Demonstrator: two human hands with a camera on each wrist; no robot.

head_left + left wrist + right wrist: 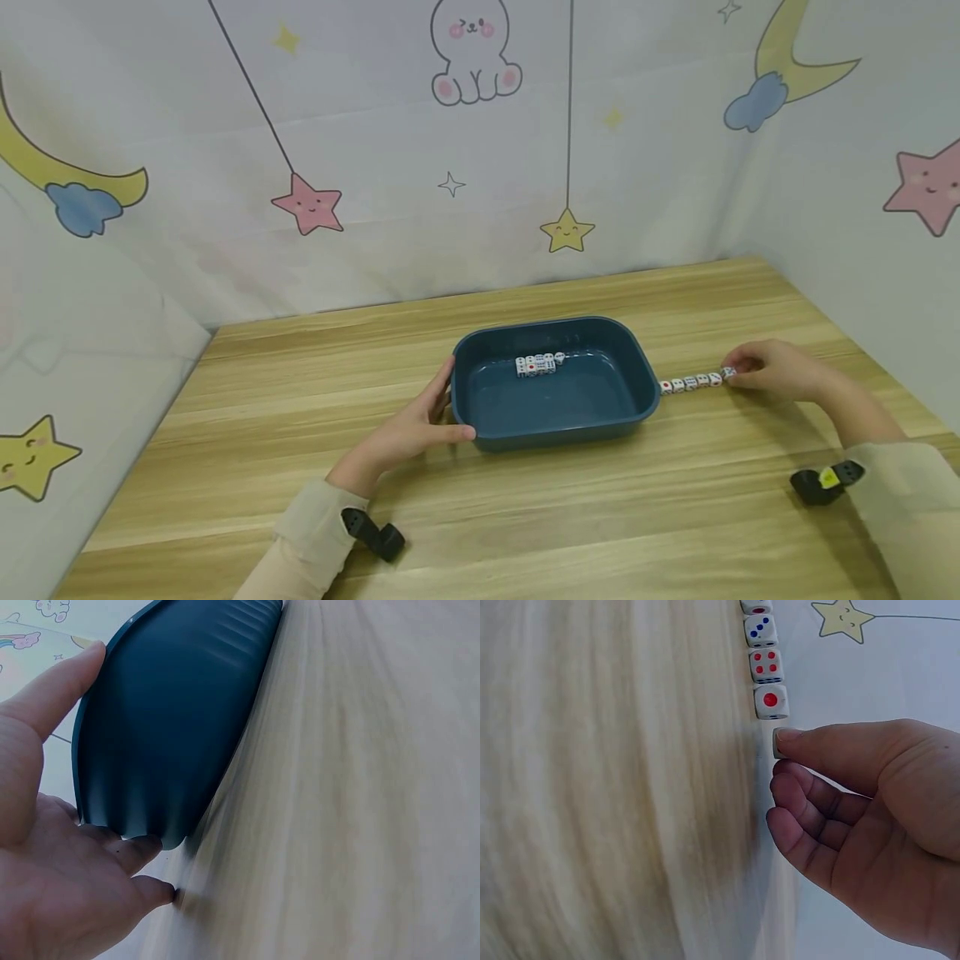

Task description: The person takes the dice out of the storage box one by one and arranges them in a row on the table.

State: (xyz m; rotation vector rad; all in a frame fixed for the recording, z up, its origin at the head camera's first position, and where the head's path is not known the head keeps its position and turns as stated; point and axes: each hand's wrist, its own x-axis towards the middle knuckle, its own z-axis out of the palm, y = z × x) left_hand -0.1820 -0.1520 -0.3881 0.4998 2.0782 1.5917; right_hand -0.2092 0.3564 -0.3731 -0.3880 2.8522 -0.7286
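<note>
A dark blue rectangular tray (555, 433) stands on the wooden table. My left hand (408, 429) rests against its left end, thumb at the near corner and fingers along the side wall; the left wrist view shows this hand (67, 862) spread across the tray's end (165, 712). My right hand (780, 371) pinches a white die (729, 373) at the right end of a row of dice (691, 383) running from the tray's right wall. In the right wrist view, my thumb partly hides the pinched die (778, 742), a small gap from the die with one red dot (771, 701).
Inside the tray, several dice (536, 367) stand in a small block towards the back left. Wood-grain table (300, 400) surrounds the tray. A printed curtain (375, 150) with stars and moons hangs behind and at both sides. A black wrist device (372, 533) sits on each sleeve.
</note>
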